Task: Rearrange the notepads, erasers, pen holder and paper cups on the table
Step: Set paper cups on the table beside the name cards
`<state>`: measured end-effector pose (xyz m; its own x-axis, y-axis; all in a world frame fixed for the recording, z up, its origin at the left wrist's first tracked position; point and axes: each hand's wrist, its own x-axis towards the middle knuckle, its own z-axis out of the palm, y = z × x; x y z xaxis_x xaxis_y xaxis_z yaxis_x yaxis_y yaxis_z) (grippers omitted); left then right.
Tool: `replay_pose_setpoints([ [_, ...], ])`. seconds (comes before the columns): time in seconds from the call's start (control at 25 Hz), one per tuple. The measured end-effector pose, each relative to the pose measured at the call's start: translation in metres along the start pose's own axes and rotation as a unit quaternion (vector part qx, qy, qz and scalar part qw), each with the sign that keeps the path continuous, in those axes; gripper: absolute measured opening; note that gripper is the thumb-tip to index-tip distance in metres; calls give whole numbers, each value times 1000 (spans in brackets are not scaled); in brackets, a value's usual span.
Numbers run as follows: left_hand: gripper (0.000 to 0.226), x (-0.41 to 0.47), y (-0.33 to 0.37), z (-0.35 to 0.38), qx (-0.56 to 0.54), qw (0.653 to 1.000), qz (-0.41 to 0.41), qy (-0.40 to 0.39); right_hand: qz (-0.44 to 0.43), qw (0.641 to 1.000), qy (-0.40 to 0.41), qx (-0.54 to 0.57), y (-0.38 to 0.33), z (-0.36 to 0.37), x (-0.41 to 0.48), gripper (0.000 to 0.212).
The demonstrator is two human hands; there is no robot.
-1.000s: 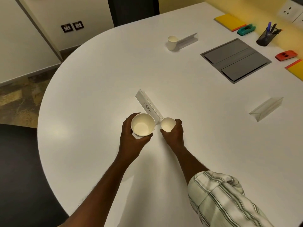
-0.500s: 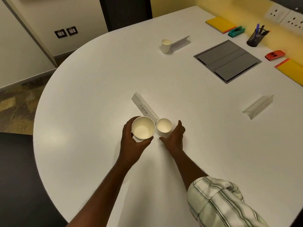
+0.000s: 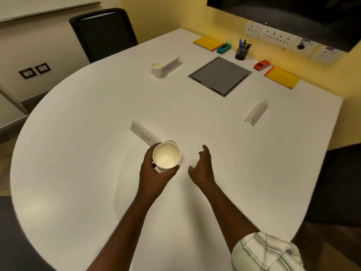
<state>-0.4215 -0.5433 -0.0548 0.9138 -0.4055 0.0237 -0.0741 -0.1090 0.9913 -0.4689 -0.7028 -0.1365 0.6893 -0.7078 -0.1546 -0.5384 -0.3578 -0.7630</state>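
My left hand [image 3: 156,173] grips a white paper cup [image 3: 166,155], lifted a little above the white table [image 3: 78,153]. Just behind that cup, a second paper cup [image 3: 172,142] stands mostly hidden, only its rim showing. My right hand [image 3: 202,166] hovers to the right with fingers apart, holding nothing. A third paper cup [image 3: 156,69] stands far off beside a name card. At the back lie a yellow notepad [image 3: 207,43], a green eraser [image 3: 224,48], a black pen holder [image 3: 241,51] with pens, a red eraser [image 3: 262,65] and another yellow notepad [image 3: 283,77].
A name card marked with writing [image 3: 145,134] lies just beyond the cups. Two more clear name cards [image 3: 256,112] [image 3: 172,64] stand on the table. A grey cable hatch [image 3: 219,76] is set into the top. A black chair [image 3: 103,34] stands at the far side.
My right hand has let go of the small cup and drawn back to the right, open. My left hand has raised its cup, which now covers most of the small one.
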Motion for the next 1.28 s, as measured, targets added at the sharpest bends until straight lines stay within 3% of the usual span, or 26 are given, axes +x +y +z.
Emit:
replay_pose_setpoints([
  [0.48, 64, -57, 42, 77, -61, 987, -12, -150, -171, 979, -93, 57, -7, -133, -101, 80],
  [0.64, 65, -87, 59, 107, -65, 977, -6, -204, -155, 981, -68, 97, 9, -175, -134, 85],
  [0.84, 73, -151, 84, 153, -78, 958, 16, -277, -159, 981, -13, 112, 47, -233, -183, 77],
  [1.0, 59, -216, 101, 205, -126, 956, -2, -266, -156, 980, -1, 124, 91, -285, -227, 83],
  [1.16, 43, -270, 116, 253, -149, 966, -59, -205, -164, 981, 15, 98, 125, -332, -269, 87],
  [1.28, 48, -305, 131, 291, -129, 974, -86, -164, -158, 983, 35, 90, 151, -370, -294, 87],
])
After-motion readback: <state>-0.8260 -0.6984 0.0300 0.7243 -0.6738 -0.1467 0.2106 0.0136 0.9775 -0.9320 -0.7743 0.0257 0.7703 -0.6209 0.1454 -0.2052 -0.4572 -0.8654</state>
